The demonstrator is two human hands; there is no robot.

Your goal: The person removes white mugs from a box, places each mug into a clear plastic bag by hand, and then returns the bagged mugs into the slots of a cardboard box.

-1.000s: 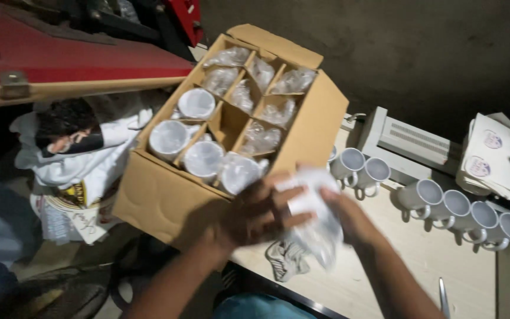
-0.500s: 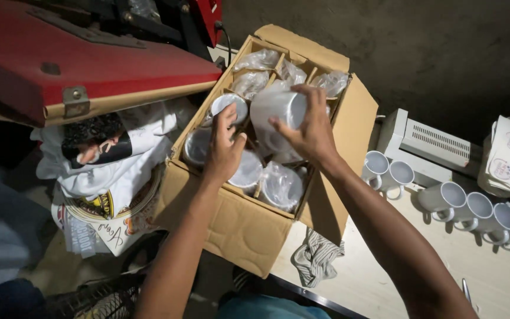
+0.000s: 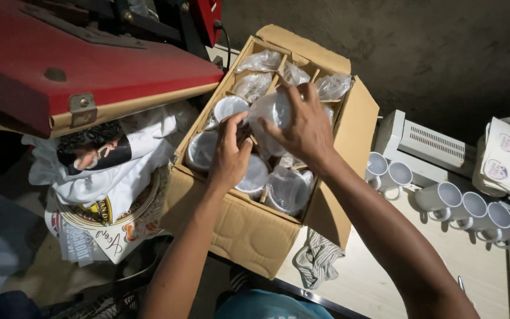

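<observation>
An open cardboard box [image 3: 249,230] with divider cells holds several white mugs, some bare and some in clear plastic bags. My right hand [image 3: 305,127] grips a plastic-wrapped white mug [image 3: 270,112] over the middle of the box. My left hand [image 3: 230,155] rests on the cardboard dividers beside it, fingers spread, touching a bare mug [image 3: 229,108]. A bagged mug [image 3: 287,189] sits in the near right cell.
A row of white mugs [image 3: 473,207] stands on the pale table [image 3: 385,277] right of the box. A white machine [image 3: 426,145] and printed papers [image 3: 506,156] lie behind them. A red heat press [image 3: 78,71] and printed cloths [image 3: 107,177] are at left.
The view has closed in on the box. My right hand has lowered the wrapped mug toward the box's middle; my left hand stays on the dividers.
</observation>
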